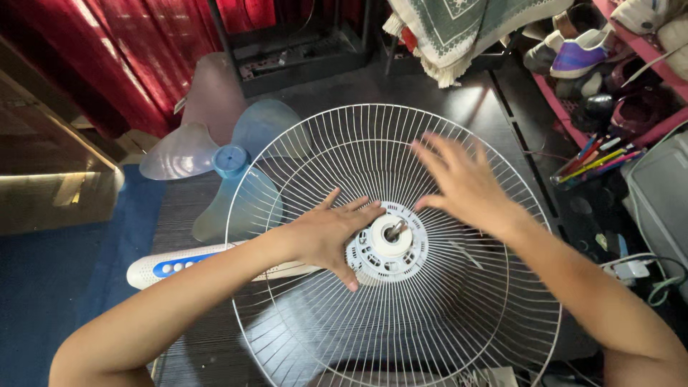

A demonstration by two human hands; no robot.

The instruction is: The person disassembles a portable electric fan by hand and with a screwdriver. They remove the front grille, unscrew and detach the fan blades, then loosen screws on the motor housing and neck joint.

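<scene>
Both hands' grip released: left hand (326, 233) flat on wire guard (459, 322) beside motor hub (388, 247), right hand (459, 183) above; blue blade (231, 162) alongside.

One cam only, head-worn, looking steeply down and fwd over the person's own forearms at the dark table (444, 93). It sits close: the wire fan guard (393, 244) fills most of the frame's centre w/ both hands inside it. The top edge reaches the red curtain (107, 50) and shoe rack (631, 79); no 2nd view to overlap.
</scene>
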